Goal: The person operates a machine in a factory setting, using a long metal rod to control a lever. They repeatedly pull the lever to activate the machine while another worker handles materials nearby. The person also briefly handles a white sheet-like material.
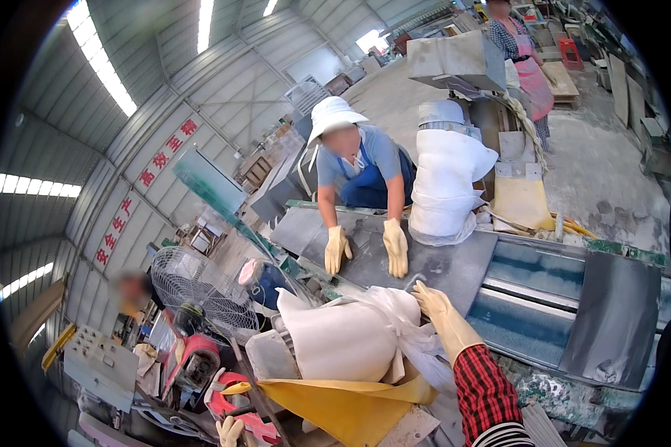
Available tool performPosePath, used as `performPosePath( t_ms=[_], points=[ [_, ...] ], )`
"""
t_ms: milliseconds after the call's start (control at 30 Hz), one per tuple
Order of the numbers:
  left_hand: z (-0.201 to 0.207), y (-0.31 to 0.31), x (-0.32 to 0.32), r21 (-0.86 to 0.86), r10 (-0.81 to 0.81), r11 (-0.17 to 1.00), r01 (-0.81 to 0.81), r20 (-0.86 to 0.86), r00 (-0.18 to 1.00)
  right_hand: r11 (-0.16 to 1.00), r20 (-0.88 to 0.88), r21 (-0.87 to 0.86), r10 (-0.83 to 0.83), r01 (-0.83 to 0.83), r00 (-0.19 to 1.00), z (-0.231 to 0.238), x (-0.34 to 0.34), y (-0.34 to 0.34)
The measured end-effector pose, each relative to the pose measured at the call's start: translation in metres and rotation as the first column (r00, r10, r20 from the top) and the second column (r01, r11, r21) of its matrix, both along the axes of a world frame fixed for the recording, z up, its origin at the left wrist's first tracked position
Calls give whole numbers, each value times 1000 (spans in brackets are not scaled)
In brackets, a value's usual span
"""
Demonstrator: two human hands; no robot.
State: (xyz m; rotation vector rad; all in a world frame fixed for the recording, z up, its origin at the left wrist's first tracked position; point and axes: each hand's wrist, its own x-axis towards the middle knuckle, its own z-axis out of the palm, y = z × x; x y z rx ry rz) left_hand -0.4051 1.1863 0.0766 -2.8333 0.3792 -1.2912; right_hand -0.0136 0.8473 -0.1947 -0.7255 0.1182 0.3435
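My right hand (441, 316), in a cream rubber glove below a red checked sleeve, reaches to the near edge of a dark grey stone slab (455, 270). Its fingers are stretched out at the slab, holding nothing visible. Low at the left, my gloved left hand (230, 430) shows only in part, fingers apart, beside a red machine part (240, 406). Opposite, a co-worker in a white hat rests two gloved hands (395, 248) flat on the same slab.
A white-wrapped motor (350, 335) and yellow sheet (350, 402) lie between my arms. Another wrapped motor (451, 182) stands beyond the slab. A second slab (611, 316) lies right on the wet blue conveyor (511, 320). A caged fan (201, 290) stands left; another person stands far right.
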Motion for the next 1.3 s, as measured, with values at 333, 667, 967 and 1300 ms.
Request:
performPosePath(
  t_ms=[333,667,967,1300],
  points=[
    [-10,20,-2,-251,-108,964,85,-83,991,974,55,-227,19,-6,998,18,-26,4],
    [-3,14,-7,-100,39,994,-45,-61,997,-89,255,-947,376,308,891,187,-50,-44],
    [1,-1,2,17,-16,1000,13,201,979,-39,289,-957,-171,287,942,107,-121,-224],
    [2,12,-6,-155,34,987,-35,-11,999,245,319,-907,-130,342,939,76,-150,-61]
  ],
)
